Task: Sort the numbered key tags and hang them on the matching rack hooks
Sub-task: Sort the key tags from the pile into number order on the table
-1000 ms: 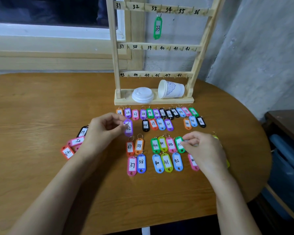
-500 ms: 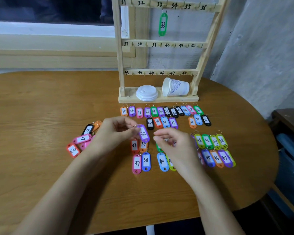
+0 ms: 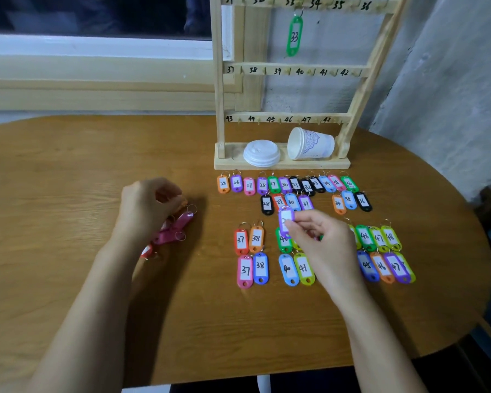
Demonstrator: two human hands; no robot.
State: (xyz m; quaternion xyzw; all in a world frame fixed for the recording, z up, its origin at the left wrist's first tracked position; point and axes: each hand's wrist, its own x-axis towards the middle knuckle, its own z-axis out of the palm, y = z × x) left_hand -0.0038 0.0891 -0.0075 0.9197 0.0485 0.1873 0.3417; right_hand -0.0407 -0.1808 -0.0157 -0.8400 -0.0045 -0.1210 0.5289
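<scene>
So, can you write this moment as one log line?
right hand: pinches purple tag | left hand: at pink tags, grip unclear | rack: green tag 33 hung

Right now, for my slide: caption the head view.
Right hand pinches a purple tag; left hand at loose pink tags; green tag 33 hangs on rack.

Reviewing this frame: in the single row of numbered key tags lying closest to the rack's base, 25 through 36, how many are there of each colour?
Orange plastic key tags: 1
Purple plastic key tags: 3
Pink plastic key tags: 2
Green plastic key tags: 2
Black plastic key tags: 3
Blue plastic key tags: 1
Total: 12
</scene>
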